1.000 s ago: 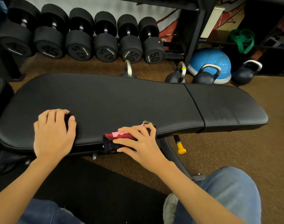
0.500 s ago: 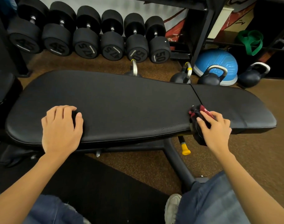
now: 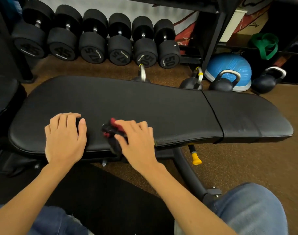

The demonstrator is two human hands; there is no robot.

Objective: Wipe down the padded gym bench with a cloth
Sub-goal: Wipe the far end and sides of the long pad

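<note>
A long black padded bench (image 3: 145, 106) lies across the view, with a seam near its right third. My left hand (image 3: 65, 138) rests flat on the pad's near left part, fingers together. My right hand (image 3: 136, 139) presses a bunched black and red cloth (image 3: 111, 131) against the pad's near edge, just right of my left hand. The fingers lie over the cloth, and part of it hangs down over the bench's front side. This hand is slightly blurred.
A row of black dumbbells (image 3: 94, 43) lines the floor behind the bench. Several kettlebells (image 3: 221, 82) and a blue half-ball (image 3: 229, 65) stand at the back right. A yellow-tipped pin (image 3: 195, 158) sticks out under the bench. My knees in jeans (image 3: 250, 209) are in front.
My right hand has swept the cloth along the near edge, from the middle out to the seam on the right and back left, close to my left hand. The left hand has stayed put.
</note>
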